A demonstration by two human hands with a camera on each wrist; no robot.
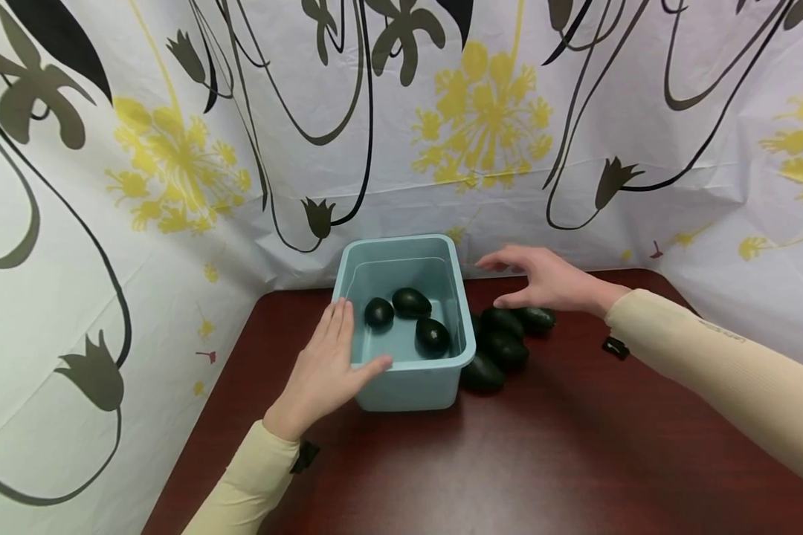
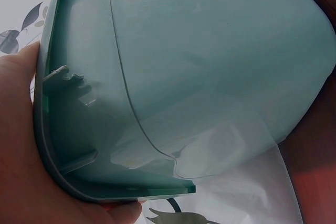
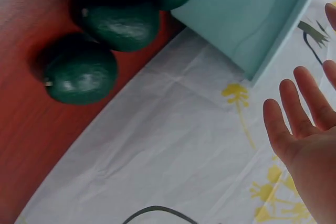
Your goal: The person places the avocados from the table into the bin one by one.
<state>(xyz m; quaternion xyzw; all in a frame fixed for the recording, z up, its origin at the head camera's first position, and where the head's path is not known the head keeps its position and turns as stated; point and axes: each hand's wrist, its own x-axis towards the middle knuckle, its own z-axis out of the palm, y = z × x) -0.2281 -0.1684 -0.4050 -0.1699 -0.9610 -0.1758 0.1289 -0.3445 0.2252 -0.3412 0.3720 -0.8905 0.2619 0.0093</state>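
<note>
A light blue-green plastic bin (image 1: 407,390) stands on the table with three dark green avocados inside, one of them near its front right corner (image 1: 433,338). My left hand (image 1: 324,375) rests on the bin's front left corner, fingers straight along the left rim and thumb on the front rim. In the left wrist view that hand lies against the bin's rim (image 2: 43,114). My right hand (image 1: 547,279), fingers spread and holding nothing, hovers above the loose avocados (image 1: 505,349) at the bin's right. The right wrist view shows its open palm (image 3: 315,156) apart from the avocados (image 3: 83,76).
The dark red-brown wooden table (image 1: 549,453) extends in front of the bin and to both sides. A white curtain (image 1: 401,171) with yellow and grey flower prints hangs right behind the bin and along the table's sides.
</note>
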